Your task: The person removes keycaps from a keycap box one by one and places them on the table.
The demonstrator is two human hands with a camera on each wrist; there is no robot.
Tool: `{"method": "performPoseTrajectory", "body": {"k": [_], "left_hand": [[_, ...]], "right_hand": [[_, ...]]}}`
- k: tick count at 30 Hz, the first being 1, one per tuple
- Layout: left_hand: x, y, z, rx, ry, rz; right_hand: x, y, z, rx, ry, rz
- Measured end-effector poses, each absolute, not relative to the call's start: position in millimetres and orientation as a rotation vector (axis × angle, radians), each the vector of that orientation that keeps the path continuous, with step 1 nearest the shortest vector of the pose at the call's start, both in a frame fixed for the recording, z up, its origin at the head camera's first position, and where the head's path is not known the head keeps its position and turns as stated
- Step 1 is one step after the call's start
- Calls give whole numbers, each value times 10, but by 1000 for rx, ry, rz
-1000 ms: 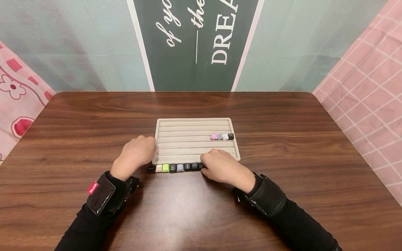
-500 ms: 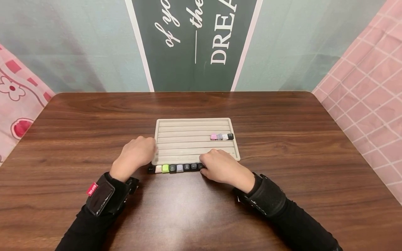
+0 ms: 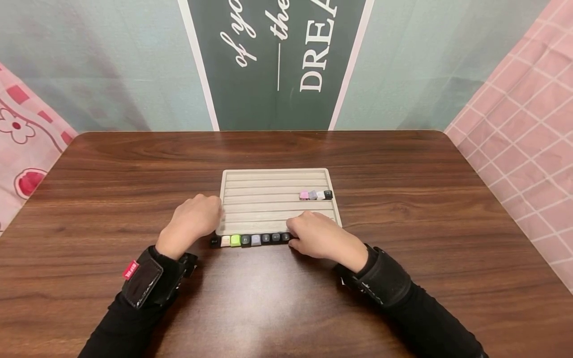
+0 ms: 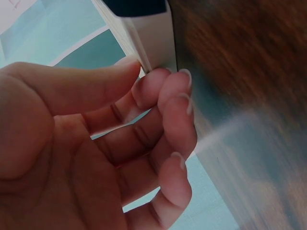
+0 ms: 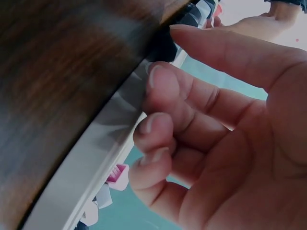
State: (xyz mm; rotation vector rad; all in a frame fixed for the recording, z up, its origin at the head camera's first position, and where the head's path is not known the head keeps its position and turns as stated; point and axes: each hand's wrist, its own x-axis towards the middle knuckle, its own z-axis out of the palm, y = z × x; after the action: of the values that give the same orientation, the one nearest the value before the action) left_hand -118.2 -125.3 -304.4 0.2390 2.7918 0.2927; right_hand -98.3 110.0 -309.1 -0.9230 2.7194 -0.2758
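In the head view, a cream ridged keycap tray (image 3: 264,196) lies on the table. Its left front corner is pinched between the thumb and curled fingers of my left hand (image 3: 197,216); the left wrist view shows the thumb against the tray wall (image 4: 156,40). Along the front edge runs a row of several keycaps, mostly black, with a lime-green keycap (image 3: 235,240) among them. My right hand (image 3: 324,233) is at the row's right end. In the right wrist view its thumb and index finger lie at either side of a black keycap (image 5: 162,47), partly hidden.
Toward the tray's right side sit a pink keycap (image 3: 304,196), a grey keycap (image 3: 312,195), a white keycap (image 3: 320,195) and a black one. The brown wooden table (image 3: 403,199) extends around the tray, with a printed curtain (image 3: 277,64) behind.
My right hand has shifted slightly right, uncovering more of the keycap at the row's end. The left hand stays at the tray corner, and the keycaps inside the tray keep their places.
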Motion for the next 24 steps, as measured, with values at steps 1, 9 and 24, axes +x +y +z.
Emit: {"method": "performPoseTrajectory", "body": {"k": [1,9,24], "left_hand": [[-1182,-1254,-3044,241,2794,293],[-1176,-1250,-3034,240,2791,296],[-1175,-1258,-3041,249,2801,292]], "right_hand": [[-985,1107,-3086,-922,2723,-275],[-994,1168,-3058,-941,2764,-274],[-1028,1220,-2994,-845,2868,-242]]}}
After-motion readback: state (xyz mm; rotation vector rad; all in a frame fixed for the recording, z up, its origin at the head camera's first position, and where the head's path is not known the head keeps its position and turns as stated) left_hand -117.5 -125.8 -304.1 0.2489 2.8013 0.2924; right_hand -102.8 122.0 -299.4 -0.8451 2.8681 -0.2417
